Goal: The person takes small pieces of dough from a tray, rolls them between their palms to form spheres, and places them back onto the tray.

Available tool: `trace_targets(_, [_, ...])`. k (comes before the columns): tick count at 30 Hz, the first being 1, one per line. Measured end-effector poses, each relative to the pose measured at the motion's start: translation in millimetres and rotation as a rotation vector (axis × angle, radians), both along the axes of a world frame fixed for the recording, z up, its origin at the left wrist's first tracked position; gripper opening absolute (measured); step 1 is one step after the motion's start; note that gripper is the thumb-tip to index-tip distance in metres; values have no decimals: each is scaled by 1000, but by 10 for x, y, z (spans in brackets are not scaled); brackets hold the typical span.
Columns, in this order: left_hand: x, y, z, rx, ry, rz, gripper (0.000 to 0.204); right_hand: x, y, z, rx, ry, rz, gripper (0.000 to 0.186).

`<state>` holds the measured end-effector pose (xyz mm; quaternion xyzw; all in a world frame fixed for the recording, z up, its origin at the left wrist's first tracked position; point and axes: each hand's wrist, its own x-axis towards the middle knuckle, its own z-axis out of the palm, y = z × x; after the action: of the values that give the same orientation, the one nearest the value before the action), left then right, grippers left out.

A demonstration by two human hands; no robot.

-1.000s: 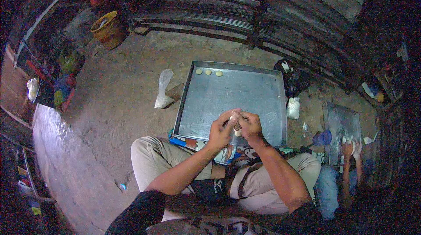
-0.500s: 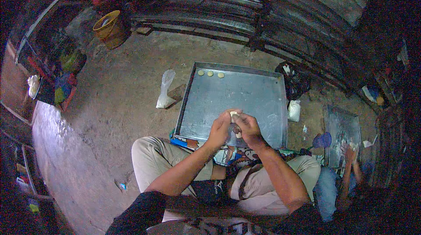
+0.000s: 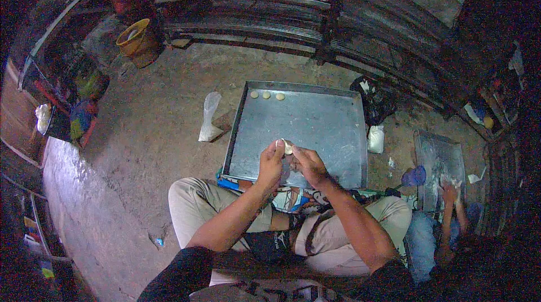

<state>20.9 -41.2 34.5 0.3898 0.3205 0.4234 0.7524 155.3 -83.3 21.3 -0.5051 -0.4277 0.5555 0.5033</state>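
A small pale piece of dough point(image 3: 288, 148) is held between the fingertips of both my hands, above the near half of a large metal tray point(image 3: 301, 124). My left hand point(image 3: 271, 165) pinches its left side, thumb uppermost. My right hand point(image 3: 310, 166) is closed on the right side, its fingers pointing toward the left hand. What lies beneath the dough, between the palms, is too dim to make out. Three flattened dough rounds point(image 3: 267, 95) sit in a row in the tray's far left corner.
Left of the tray stands a clear bag of white powder point(image 3: 209, 121); another white bag point(image 3: 376, 139) is on the right, near a black bag point(image 3: 372, 102). At far right, a co-worker's hands point(image 3: 449, 192) work over a second tray point(image 3: 439, 158). A yellow bucket point(image 3: 138, 45) stands far left.
My hands have shifted slightly left and apart, still on the dough. The pale bit low by my right hand no longer shows. The co-worker's hands have moved slightly over their tray.
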Motion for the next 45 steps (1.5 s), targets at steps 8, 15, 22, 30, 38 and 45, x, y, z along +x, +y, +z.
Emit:
trace_targets(8, [-11,-33,-31,148,42,-198,45,31,-99,160,8,-143,-10,32])
trace_targets(15, [82,-89,-95,723,160,-112,40,-5,-126,247,15,-239,-232,37])
trace_targets(22, [35,-135,-242,321,242,-33,35,-51,-47,138,-26,-78,-217,53])
trace_targets(30, [-25,19,-136,820,596,177,23,108,26,86,-314,230,-28,50])
trace_targets(38, [-45,186,-37,1090,410,-42,32,139,-10,160,-188,322,-203,35])
trace_targets(45, [-46,192,-80,237,194,-238,41,64,-59,385,185,-497,-155,35])
